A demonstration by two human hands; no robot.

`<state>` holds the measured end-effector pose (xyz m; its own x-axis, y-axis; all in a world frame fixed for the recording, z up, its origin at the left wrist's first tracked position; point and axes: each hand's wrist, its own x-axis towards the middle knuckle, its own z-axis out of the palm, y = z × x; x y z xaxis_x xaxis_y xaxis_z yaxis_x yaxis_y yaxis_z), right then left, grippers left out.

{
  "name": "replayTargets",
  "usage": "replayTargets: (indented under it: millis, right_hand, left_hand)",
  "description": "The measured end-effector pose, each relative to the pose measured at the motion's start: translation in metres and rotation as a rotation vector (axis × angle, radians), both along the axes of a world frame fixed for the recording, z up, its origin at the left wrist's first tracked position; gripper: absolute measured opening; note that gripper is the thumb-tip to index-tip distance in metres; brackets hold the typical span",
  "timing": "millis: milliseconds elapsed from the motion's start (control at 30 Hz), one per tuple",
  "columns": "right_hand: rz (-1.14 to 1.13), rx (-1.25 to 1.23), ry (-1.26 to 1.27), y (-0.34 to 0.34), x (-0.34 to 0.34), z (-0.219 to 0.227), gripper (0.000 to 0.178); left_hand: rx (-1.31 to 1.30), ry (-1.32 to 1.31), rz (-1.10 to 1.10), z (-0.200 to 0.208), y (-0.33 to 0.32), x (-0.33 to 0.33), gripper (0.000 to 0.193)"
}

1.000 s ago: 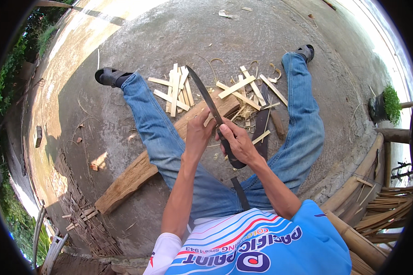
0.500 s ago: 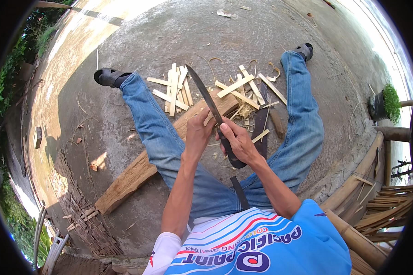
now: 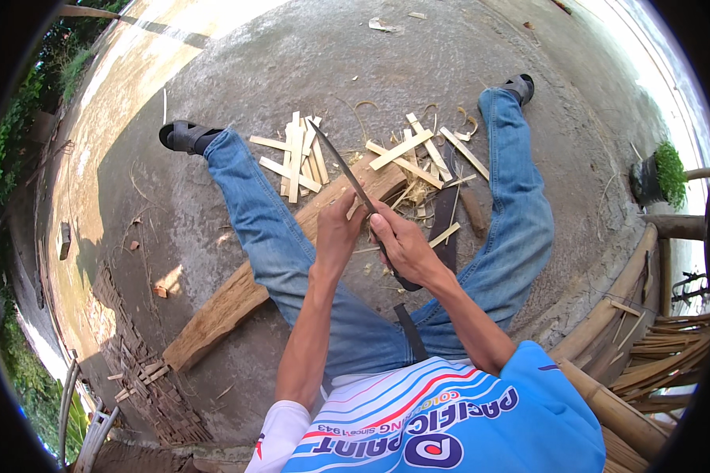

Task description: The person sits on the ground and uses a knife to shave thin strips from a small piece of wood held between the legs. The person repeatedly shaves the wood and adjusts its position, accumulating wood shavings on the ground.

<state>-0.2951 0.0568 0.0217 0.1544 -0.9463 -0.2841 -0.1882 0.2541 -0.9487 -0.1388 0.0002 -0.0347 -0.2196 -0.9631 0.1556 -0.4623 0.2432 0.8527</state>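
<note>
A machete (image 3: pixel 338 160) with a long dark blade slants up and to the left in front of me. My right hand (image 3: pixel 405 243) is closed round its black handle, the butt of which shows below the palm. Beside it, my left hand (image 3: pixel 338 232) has its fingers curled against the lower blade, near the handle; its fingertips are partly hidden. Beneath the hands a thick wooden beam (image 3: pixel 221 315) runs diagonally over the ground and passes under my left leg. Pale split wood strips (image 3: pixel 295 158) lie crossed in a pile past the beam, left of the blade tip.
More pale strips (image 3: pixel 402 150) and curled shavings lie between my outstretched legs. Near my right leg are a dark flat piece (image 3: pixel 443 229) and a short stick (image 3: pixel 472 211). Bamboo poles (image 3: pixel 607 402) stand at the right, near a potted plant (image 3: pixel 670 175). Broken bark (image 3: pixel 146 378) lies lower left.
The machete has turned in my hands, so its blade now shows narrower and leans further left. Both hands stay in nearly the same place.
</note>
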Motion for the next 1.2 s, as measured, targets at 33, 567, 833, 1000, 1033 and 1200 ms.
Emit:
replayTargets:
  millis: [33, 567, 833, 1000, 1033, 1200]
  right_hand:
    - [-0.002, -0.017, 0.005, 0.000, 0.000, -0.001, 0.052]
    - [-0.005, -0.134, 0.052, -0.002, 0.003, 0.003, 0.049]
    - [-0.007, -0.108, 0.048, -0.002, 0.003, 0.003, 0.049]
    - [-0.023, -0.080, 0.012, -0.004, 0.005, -0.006, 0.050]
    - [-0.014, -0.075, 0.011, -0.004, 0.004, -0.004, 0.050]
    - [0.013, -0.117, 0.058, 0.002, 0.008, -0.020, 0.050]
  left_hand:
    - [-0.054, 0.028, 0.005, -0.002, -0.001, 0.000, 0.043]
    - [0.103, -0.039, 0.036, 0.011, 0.001, -0.001, 0.044]
    - [0.056, 0.018, 0.012, 0.017, -0.001, 0.001, 0.045]
    - [0.076, -0.144, 0.136, -0.026, 0.029, 0.029, 0.075]
    - [0.289, -0.153, 0.170, -0.006, 0.032, 0.033, 0.082]
    - [0.385, -0.011, 0.336, 0.001, 0.047, 0.044, 0.045]
